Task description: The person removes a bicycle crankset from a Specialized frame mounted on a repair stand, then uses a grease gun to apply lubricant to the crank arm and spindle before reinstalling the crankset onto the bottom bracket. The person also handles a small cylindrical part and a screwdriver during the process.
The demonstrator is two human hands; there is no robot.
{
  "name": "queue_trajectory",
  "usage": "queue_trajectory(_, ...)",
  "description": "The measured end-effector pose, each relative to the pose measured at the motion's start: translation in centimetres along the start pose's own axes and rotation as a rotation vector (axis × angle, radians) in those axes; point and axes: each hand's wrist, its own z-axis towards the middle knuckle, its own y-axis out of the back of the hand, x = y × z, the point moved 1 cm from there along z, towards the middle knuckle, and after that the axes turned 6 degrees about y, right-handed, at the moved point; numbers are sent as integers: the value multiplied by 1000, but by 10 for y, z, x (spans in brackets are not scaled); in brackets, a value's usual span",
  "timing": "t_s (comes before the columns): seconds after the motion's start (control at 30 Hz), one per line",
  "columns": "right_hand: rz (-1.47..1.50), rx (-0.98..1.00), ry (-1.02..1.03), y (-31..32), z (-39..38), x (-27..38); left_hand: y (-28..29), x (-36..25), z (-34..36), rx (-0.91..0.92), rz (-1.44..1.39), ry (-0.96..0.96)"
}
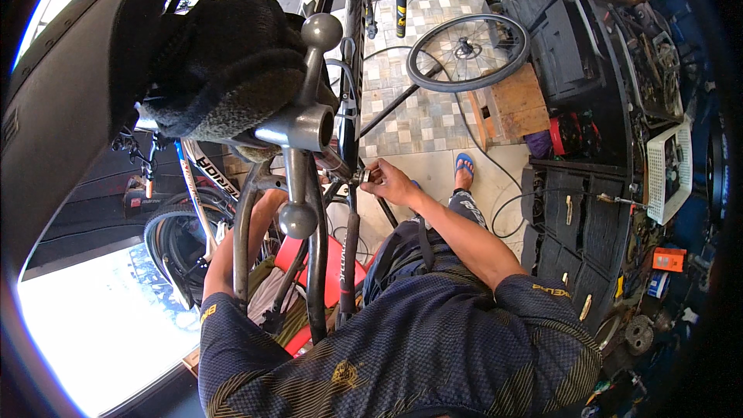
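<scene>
A dark bicycle frame (354, 39) with white lettering runs down the middle, beside a grey metal clamp (298, 125) with a T-handle that ends in two balls. My right hand (393, 185) is at the frame's right side. Its thumb and fingers are closed around a small round metal part (365, 176), against the frame tube. On the other side, my left hand (268, 203) reaches in behind the clamp and its grey tube. The left fingers are hidden there. A dark fuzzy cover (232, 62) wraps the stand above it.
A loose wheel (467, 50) leans on a wooden box (517, 104) on the tiled floor. Cables trail nearby. Black drawers (576, 217), a white basket (670, 172) and many tools line the right. A red stool (329, 263) and another bicycle (203, 193) stand at left.
</scene>
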Motion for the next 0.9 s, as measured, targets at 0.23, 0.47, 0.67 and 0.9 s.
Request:
queue_trajectory(0.23,-654,-108,394,-7,-9,16,6,4,3,61,-141,83)
queue_trajectory(0.47,-301,-63,111,-5,-7,6,9,7,4,57,-111,64)
queue_trajectory(0.67,-34,-72,71,-2,-7,-4,7,7,11,66,-114,54)
queue_trajectory(0.9,334,65,-474,1,2,-3,13,11,14,65,-86,51)
